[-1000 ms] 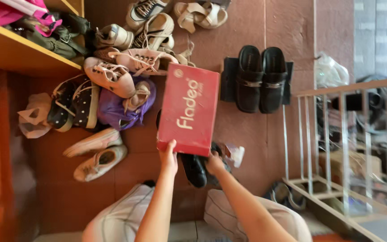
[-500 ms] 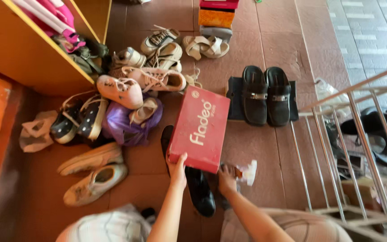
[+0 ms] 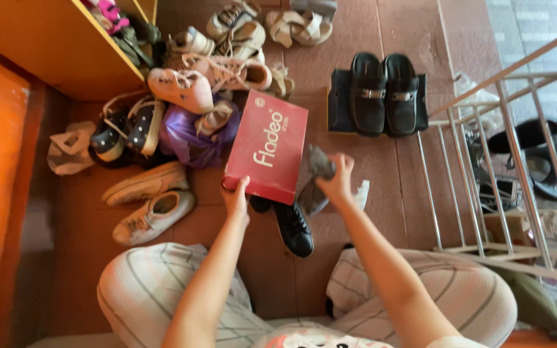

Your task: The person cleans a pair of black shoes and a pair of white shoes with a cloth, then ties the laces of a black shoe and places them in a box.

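My left hand (image 3: pixel 236 197) grips the near edge of a red shoe box lid (image 3: pixel 267 147) with white lettering, held tilted above the floor. My right hand (image 3: pixel 338 179) is raised beside the lid and pinches a crumpled grey cloth (image 3: pixel 317 174) that hangs down from it. Below the lid a black lace-up shoe (image 3: pixel 293 227) lies on the reddish tiles, partly hidden by the lid. My knees in striped trousers fill the bottom of the view.
A heap of pale sneakers and sandals (image 3: pixel 207 71) with a purple bag (image 3: pixel 191 138) lies left of the lid under a yellow shelf (image 3: pixel 59 45). Black loafers (image 3: pixel 385 93) rest on a dark box. A metal railing (image 3: pixel 504 154) stands to the right.
My right hand has come up from the floor by the plastic wrapper, now holding a grey cloth. The lid stays in my left hand; the view has shifted closer.
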